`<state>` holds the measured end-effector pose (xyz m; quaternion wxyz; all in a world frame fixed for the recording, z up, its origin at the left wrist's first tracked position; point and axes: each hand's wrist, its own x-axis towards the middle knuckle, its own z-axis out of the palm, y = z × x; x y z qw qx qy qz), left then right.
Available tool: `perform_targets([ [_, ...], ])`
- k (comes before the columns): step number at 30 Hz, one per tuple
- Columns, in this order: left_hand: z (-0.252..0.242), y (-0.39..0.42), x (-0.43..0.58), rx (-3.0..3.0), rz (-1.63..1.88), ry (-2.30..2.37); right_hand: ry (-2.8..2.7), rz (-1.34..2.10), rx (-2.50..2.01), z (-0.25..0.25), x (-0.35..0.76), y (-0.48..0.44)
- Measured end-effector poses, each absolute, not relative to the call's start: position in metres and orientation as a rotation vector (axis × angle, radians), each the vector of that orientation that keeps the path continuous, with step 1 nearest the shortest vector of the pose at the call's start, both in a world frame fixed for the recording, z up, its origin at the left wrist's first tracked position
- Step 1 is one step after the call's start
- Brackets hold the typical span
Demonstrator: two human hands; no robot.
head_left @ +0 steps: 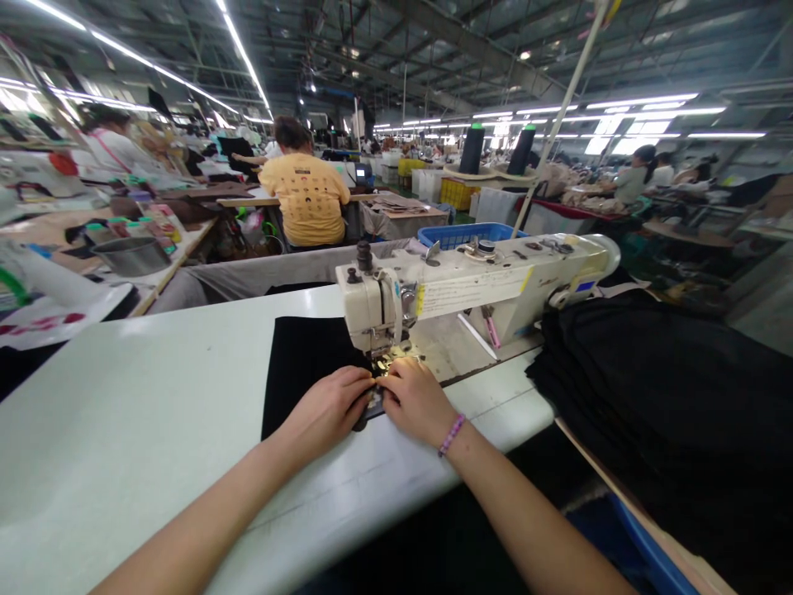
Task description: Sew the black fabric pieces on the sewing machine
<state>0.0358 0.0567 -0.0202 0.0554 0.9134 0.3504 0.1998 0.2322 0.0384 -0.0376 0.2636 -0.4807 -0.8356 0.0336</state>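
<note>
A piece of black fabric lies on the table at the left of the sewing machine, its right edge reaching the lit needle area. My left hand rests on this fabric, its fingers pressed together on the edge just in front of the presser foot. Close beside it is my right hand, wearing a beaded bracelet, with thumb and finger pinched at the same edge. The two hands' fingertips nearly meet. Needle and stitch line are too small to make out.
A pile of black fabric pieces lies at the right. On the machine bed are a white pen-like stick and a pink-handled tool. Behind stand a blue basket and a co-worker in a yellow shirt.
</note>
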Motion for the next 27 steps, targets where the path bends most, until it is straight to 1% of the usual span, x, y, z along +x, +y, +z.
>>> perform_targets([
  [3, -0.019, 0.071, 0.034, 2.781, 0.576, 1.08, -2.228, 0.086, -1.344, -0.036, 0.229, 0.04],
  [7, -0.022, 0.084, 0.03, 2.776, 0.561, 1.165, -2.188, 0.083, -1.371, -0.039, 0.224, 0.019],
  [12, -0.034, 0.088, 0.029, 2.674, 0.576, 1.445, -2.135, 0.124, -1.307, -0.049, 0.223, -0.014],
  [15, -0.037, 0.072, 0.027, 2.588, 0.543, 1.61, -2.121, 0.198, -1.234, -0.047, 0.224, -0.022],
  [18, -0.03, 0.04, 0.024, 2.583, 0.46, 1.625, -2.132, 0.214, -1.159, -0.039, 0.22, -0.022],
  [21, -0.012, 0.019, 0.018, 2.599, 0.367, 1.598, -2.222, 0.177, -1.108, -0.037, 0.21, -0.019],
  [24, 0.003, 0.033, 0.013, 2.54, 0.335, 1.742, -2.295, 0.159, -1.159, -0.043, 0.197, -0.018],
  [27, 0.007, 0.073, 0.009, 2.412, 0.335, 1.964, -2.287, 0.128, -1.189, -0.051, 0.189, -0.019],
])
